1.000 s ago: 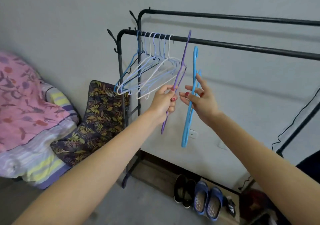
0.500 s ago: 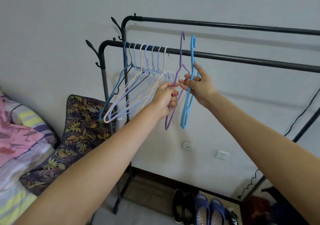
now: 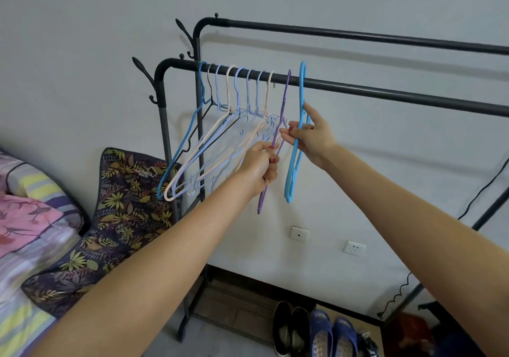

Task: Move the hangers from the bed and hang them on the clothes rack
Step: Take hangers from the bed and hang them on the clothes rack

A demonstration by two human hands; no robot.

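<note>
left hand [image 3: 260,164] grips purple hanger [image 3: 278,136] | right hand [image 3: 309,136] pinches blue hanger [image 3: 296,158], at its 3 o'clock | both hooks at front rack rail [image 3: 385,92], beside hung hangers [image 3: 234,125]

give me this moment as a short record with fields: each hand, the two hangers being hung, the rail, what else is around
left hand: left hand grips the purple hanger at its lower part
right hand: right hand pinches the blue hanger below its neck
hooks: both hooks are up at the front rail; whether they are fully seated cannot be told
already hung: row of hangers on the same rail, left of the purple one
rack: black clothes rack with a second, higher rail behind
around: bedding at left, shoes on the floor
</note>
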